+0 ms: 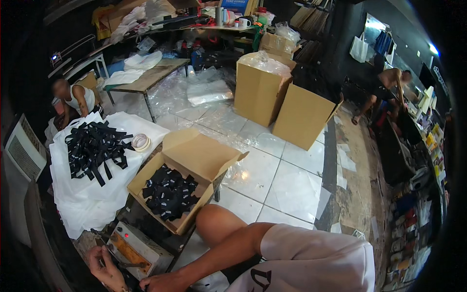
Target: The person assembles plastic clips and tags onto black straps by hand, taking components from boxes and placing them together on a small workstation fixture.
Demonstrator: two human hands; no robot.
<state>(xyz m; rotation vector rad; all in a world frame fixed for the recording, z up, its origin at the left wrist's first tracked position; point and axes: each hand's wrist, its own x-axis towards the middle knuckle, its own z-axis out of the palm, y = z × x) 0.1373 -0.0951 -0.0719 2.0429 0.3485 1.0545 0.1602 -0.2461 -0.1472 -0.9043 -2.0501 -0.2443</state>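
At the lower left, my left hand (104, 270) is closed, its fingers bent toward the thumb beside a light metal machine (160, 257). The machine has a red light, a worn orange-brown plate and metal arms. My right hand (164, 282) is closed at the lower edge, near a dark, strap-like piece (129, 279) between the hands; what either hand grips is too hidden to make out. Beyond the machine, an open cardboard box (204, 155) contains a heap of folded black fabric pieces (170, 192). Loose black straps (97, 148) lie on white sheeting (73, 207) to its left.
Rolls of tape (141, 142) rest beside the straps. Two tall cardboard boxes (262, 90) (304, 117) stand on the tiled floor (248, 177). One person (78, 100) sits at far left; another person (389, 85) bends at far right. A low table (146, 82) holds white sheets.
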